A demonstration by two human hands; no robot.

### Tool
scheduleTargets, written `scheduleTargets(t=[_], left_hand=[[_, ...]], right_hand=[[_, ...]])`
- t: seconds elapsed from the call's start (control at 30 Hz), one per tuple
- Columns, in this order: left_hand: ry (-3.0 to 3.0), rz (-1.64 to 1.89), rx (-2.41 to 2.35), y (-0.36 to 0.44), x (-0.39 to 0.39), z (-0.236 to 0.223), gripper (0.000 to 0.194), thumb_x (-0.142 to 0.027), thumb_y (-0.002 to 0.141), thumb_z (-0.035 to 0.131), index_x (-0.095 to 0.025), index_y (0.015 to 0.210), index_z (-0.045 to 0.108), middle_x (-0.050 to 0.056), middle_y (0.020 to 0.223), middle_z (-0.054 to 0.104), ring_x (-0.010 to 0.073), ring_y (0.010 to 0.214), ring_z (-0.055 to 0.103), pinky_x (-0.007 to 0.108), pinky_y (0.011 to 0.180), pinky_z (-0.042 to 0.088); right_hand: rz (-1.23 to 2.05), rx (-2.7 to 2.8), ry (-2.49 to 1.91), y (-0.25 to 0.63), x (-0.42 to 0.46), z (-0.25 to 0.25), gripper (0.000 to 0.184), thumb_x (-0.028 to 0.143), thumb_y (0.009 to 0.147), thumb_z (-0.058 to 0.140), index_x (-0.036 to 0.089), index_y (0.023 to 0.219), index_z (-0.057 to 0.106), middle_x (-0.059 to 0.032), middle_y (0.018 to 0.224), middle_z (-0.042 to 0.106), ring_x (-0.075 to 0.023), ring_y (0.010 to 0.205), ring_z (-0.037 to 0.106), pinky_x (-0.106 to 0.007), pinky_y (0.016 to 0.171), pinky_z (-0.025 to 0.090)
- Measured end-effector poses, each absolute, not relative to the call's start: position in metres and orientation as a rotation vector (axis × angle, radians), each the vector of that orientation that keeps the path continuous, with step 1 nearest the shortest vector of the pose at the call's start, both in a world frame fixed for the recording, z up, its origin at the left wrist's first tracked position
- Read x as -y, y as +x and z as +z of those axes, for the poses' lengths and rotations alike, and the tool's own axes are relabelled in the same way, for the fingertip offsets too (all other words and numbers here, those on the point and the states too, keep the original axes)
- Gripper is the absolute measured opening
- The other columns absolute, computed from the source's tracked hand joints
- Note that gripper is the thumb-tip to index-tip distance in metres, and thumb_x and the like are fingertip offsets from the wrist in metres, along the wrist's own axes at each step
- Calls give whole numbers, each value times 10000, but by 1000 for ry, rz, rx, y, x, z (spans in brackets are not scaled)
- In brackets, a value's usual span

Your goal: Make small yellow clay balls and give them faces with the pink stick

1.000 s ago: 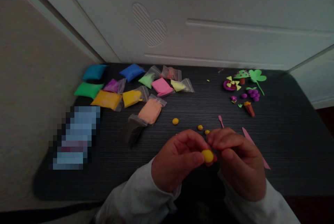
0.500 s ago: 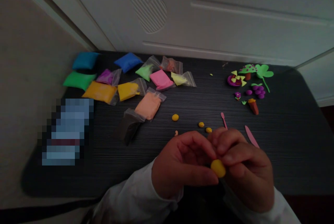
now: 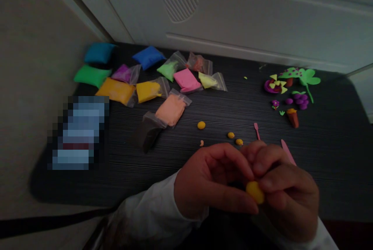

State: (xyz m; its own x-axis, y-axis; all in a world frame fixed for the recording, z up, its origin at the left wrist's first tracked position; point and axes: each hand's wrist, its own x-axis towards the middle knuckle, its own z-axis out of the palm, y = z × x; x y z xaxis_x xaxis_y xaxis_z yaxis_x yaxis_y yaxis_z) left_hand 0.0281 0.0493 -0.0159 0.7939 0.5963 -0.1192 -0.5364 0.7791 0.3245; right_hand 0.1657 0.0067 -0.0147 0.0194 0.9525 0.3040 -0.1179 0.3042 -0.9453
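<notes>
Over the table's front edge, my left hand (image 3: 214, 182) pinches a yellow clay ball (image 3: 255, 192) between thumb and forefinger. From the other side my right hand (image 3: 288, 187) has its fingertips closed against the same ball. Just beyond my hands lie two small yellow clay pieces (image 3: 239, 142) with dark specks and a plain yellow clay ball (image 3: 201, 125). A tiny peach clay bit (image 3: 201, 143) rests by my left knuckles. Past my right hand are a pink clay tool (image 3: 257, 130) and a pink plastic knife (image 3: 288, 152), each partly hidden by my fingers.
Several bags of coloured clay, such as a peach one (image 3: 171, 109) and a blue one (image 3: 149, 57), cover the table's (image 3: 122, 180) left and back. A blurred-out rectangle (image 3: 81, 133) lies far left. Finished clay shapes, including purple grapes (image 3: 300, 100), stand back right against a white panel (image 3: 262, 20).
The whole scene has shifted slightly in view, the table moving right and a little up. Both hands sit a bit further right in the picture, still on the yellow clay ball.
</notes>
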Motion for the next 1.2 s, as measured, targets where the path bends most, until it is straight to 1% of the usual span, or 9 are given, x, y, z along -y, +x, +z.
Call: scheduleTargets(t=[0.13, 0.3, 0.53, 0.73, 0.93, 1.1, 1.2], left_hand=[[275, 617, -208, 27, -49, -16, 405, 143, 496, 674, -137, 787, 642, -32, 821, 637, 54, 739, 610, 135, 658, 503], [261, 614, -205, 27, -50, -17, 323, 88, 558, 676, -131, 792, 636, -24, 819, 629, 59, 763, 611, 148, 678, 505], [249, 600, -256, 26, -49, -17, 287, 46, 551, 713, -132, 759, 627, -28, 797, 627, 52, 723, 609, 137, 643, 498], [256, 591, -285, 26, -50, -16, 272, 33, 554, 716, -135, 746, 623, -32, 771, 625, 53, 712, 606, 130, 629, 496], [267, 596, -266, 25, -50, -17, 270, 45, 573, 700, -134, 763, 628, -24, 781, 626, 53, 732, 608, 137, 658, 501], [264, 595, -274, 26, -50, -17, 266, 35, 571, 709, -133, 761, 629, -25, 780, 628, 52, 737, 608, 139, 672, 499], [263, 598, -275, 26, -50, -17, 273, 32, 562, 716, -137, 758, 630, -28, 771, 629, 50, 730, 608, 140, 666, 500]], right_hand=[[975, 1273, -915, 166, -6, -17, 150, 223, 772, 598, 249, 903, 666, -10, 825, 557, -163, 827, 509, -391, 780, 447], [874, 1325, -950, 166, -6, -17, 165, 230, 779, 588, 260, 923, 662, -16, 818, 577, -174, 844, 521, -398, 775, 461], [763, 1399, -968, 166, -5, -17, 200, 223, 787, 573, 253, 969, 649, -23, 849, 588, -189, 864, 526, -414, 793, 451], [617, 1432, -1063, 163, -6, -17, 191, 283, 797, 556, 309, 963, 646, -19, 794, 606, -187, 803, 549, -407, 724, 477], [604, 1454, -1052, 163, -6, -17, 203, 273, 796, 556, 286, 976, 648, -25, 808, 609, -189, 804, 557, -397, 710, 487], [587, 1476, -1090, 164, -5, -16, 214, 281, 808, 536, 301, 995, 638, -27, 809, 612, -196, 812, 557, -416, 716, 488], [585, 1500, -1062, 166, -5, -17, 229, 270, 800, 544, 282, 1010, 636, -32, 819, 608, -199, 815, 556, -415, 714, 489]])
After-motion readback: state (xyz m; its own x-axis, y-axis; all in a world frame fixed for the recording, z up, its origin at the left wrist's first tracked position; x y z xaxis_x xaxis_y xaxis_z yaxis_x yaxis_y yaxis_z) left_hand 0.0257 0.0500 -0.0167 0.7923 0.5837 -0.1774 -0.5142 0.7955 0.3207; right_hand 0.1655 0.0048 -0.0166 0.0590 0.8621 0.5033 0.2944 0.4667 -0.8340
